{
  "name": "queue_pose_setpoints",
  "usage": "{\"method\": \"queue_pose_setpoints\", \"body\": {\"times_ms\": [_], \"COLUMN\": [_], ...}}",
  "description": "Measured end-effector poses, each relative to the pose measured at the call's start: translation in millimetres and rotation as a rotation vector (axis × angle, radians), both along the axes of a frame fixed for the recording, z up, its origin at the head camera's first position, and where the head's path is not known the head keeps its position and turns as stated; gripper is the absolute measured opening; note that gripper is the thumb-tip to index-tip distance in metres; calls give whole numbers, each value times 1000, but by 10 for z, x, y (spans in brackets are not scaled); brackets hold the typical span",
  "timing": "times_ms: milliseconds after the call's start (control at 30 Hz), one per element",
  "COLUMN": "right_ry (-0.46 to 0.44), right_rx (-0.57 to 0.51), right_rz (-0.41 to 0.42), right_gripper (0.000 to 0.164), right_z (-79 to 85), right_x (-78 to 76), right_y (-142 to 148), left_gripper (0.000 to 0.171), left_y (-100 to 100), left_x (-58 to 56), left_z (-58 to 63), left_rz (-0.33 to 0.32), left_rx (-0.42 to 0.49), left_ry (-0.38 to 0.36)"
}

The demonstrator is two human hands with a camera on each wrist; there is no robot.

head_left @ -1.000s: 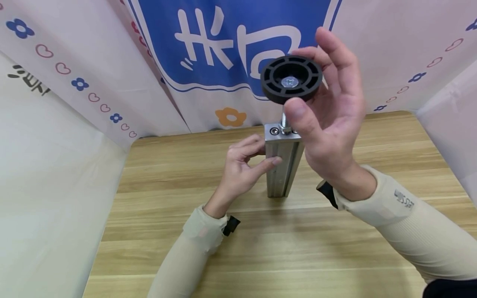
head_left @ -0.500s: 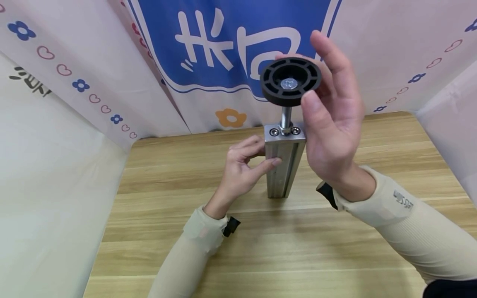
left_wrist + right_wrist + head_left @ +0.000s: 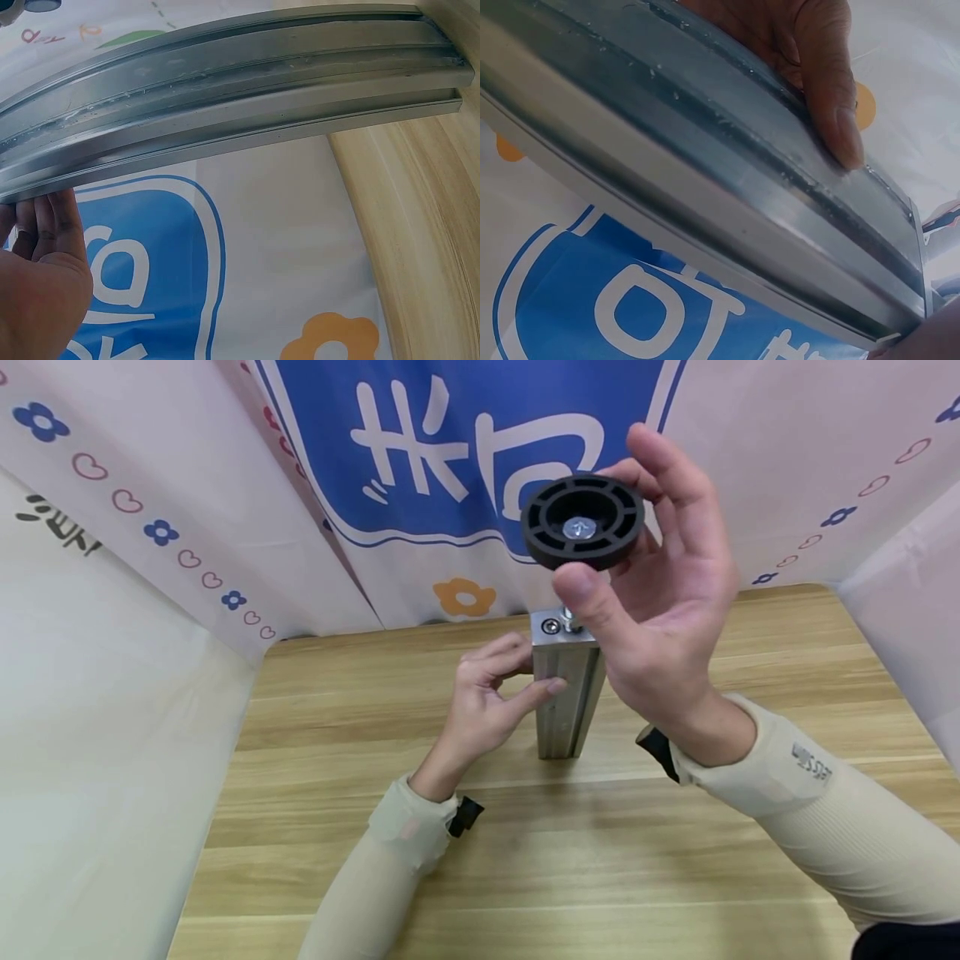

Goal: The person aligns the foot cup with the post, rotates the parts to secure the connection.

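An aluminium profile (image 3: 561, 718) stands upright on the wooden table. Its top carries a metal end plate (image 3: 546, 640) with a socket-head screw showing. Above the plate, a round black levelling foot (image 3: 580, 527) sits on a threaded stud, which is mostly hidden behind my right thumb. My right hand (image 3: 671, 610) holds this foot, thumb at the near side of the rim and fingers curved around the far right. Lower down, my left hand (image 3: 483, 693) grips the profile from the left, thumb on its front face. The right wrist view shows that thumb (image 3: 832, 112) lying along the grooved metal.
The wooden table (image 3: 337, 735) reaches back to a printed cloth (image 3: 465, 568) with a blue panel and an orange flower. White cloth walls (image 3: 97, 710) close in both sides. Each sleeved wrist wears a band with a small black camera (image 3: 467, 815).
My right thumb swung right, off the stud, then came back left under the foot's near rim. The foot shifted only slightly. My left hand and the profile stay put.
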State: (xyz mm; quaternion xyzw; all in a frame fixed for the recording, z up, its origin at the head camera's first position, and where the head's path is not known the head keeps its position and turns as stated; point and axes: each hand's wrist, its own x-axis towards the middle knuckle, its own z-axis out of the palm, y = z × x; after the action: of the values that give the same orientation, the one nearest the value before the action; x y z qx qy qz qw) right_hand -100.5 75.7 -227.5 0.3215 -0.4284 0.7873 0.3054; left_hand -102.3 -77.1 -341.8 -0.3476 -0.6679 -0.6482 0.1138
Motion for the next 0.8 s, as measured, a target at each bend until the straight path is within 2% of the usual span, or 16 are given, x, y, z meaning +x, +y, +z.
{"method": "queue_pose_setpoints", "body": {"times_ms": [167,267,433,600,800], "right_ry": [-4,6,22,19,18], "right_rx": [12,48,59,11,21], "right_rz": [10,13,73,111,57], "right_gripper": [94,85,66,62,67], "right_z": [-9,-25,-51,-58,-57], "right_x": [-7,-15,-19,-16,-12], "right_y": [4,29,59,61,60], "left_gripper": [45,36,35,36,36], "left_y": [-9,-10,-6,-3,-3], "left_x": [13,22,25,23,20], "left_z": [2,6,10,10,12], "left_rz": [-1,8,14,12,9], "left_rx": [-2,-8,-14,-15,-17], "left_ry": [-9,-17,-17,-12,-12]}}
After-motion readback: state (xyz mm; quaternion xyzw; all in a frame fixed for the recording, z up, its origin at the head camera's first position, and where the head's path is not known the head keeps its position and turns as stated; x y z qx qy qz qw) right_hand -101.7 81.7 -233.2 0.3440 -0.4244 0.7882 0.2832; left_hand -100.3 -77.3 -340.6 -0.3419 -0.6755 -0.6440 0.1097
